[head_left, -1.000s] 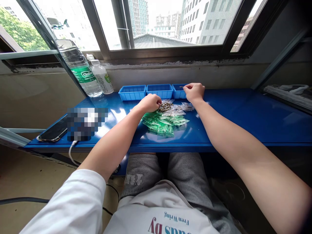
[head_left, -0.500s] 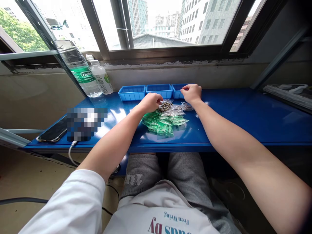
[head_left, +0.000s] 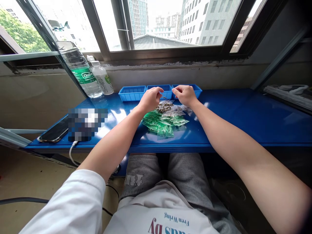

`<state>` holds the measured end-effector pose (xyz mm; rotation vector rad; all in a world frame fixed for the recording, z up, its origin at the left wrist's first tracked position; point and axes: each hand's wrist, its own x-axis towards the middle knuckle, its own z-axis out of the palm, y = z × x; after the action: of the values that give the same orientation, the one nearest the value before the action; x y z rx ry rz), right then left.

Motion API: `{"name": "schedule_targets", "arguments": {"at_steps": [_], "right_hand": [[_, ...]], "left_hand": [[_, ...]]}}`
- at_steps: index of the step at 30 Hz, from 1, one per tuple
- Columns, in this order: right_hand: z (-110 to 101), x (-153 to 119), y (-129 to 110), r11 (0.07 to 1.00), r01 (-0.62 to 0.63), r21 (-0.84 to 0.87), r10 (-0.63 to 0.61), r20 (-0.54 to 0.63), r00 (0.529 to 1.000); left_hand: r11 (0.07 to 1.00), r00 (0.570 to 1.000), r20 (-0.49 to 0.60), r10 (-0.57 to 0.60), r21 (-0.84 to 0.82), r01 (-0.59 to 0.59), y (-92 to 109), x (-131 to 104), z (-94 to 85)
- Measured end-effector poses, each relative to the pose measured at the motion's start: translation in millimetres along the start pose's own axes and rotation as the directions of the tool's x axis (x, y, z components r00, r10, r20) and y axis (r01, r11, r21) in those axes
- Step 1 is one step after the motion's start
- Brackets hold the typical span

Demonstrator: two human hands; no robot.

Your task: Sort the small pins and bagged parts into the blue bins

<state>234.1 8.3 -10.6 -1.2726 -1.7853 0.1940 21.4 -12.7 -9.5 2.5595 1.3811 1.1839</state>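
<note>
My left hand (head_left: 150,98) is above the pile of small metal parts (head_left: 164,106), its fingers pinched together; what they hold is too small to name. My right hand (head_left: 186,95) hovers in front of the right blue bin (head_left: 198,92), thumb and fingertips closed on something I cannot make out. Below the hands, clear plastic packets (head_left: 173,111) lie beside the metal parts. Nearer the table edge is a heap of green packets (head_left: 163,125). The middle blue bin (head_left: 166,93) is behind the gap between my hands.
The left blue bin (head_left: 132,93) is beside the middle one. A large water bottle (head_left: 83,73) and a smaller white bottle (head_left: 103,79) are at the back left. A phone (head_left: 54,130) and a blurred item with a white cable (head_left: 71,152) lie on the left of the blue table (head_left: 243,113).
My left hand has lifted slightly from the metal parts. My right hand has shifted left, away from the right bin, closer to my left hand.
</note>
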Motion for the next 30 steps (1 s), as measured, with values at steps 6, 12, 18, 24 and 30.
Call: {"name": "schedule_targets", "arguments": {"at_steps": [6,12,18,24,30], "right_hand": [[5,-5,-20,0.918,-0.138,0.371,0.007,0.334,0.943],[5,-7,-34,0.778,-0.245,0.579,0.009,0.380,0.925],[4,-8,-36,0.745,-0.274,0.609,0.057,0.350,0.935],[1,-8,-37,0.721,-0.265,0.641,0.041,0.341,0.939],[-1,-8,-33,0.692,-0.249,0.678,0.030,0.317,0.948]], "left_hand": [[0.994,0.968,-0.239,0.076,-0.056,-0.091,-2,3,0.1],[0.995,0.967,-0.243,0.074,-0.050,-0.088,0,3,-1.4],[0.999,0.987,-0.159,0.026,-0.026,-0.030,9,-1,-6.8],[0.999,0.990,-0.140,0.018,-0.027,-0.022,11,-2,-7.7],[0.999,0.996,-0.086,0.019,-0.034,-0.022,11,-2,-7.3]]}}
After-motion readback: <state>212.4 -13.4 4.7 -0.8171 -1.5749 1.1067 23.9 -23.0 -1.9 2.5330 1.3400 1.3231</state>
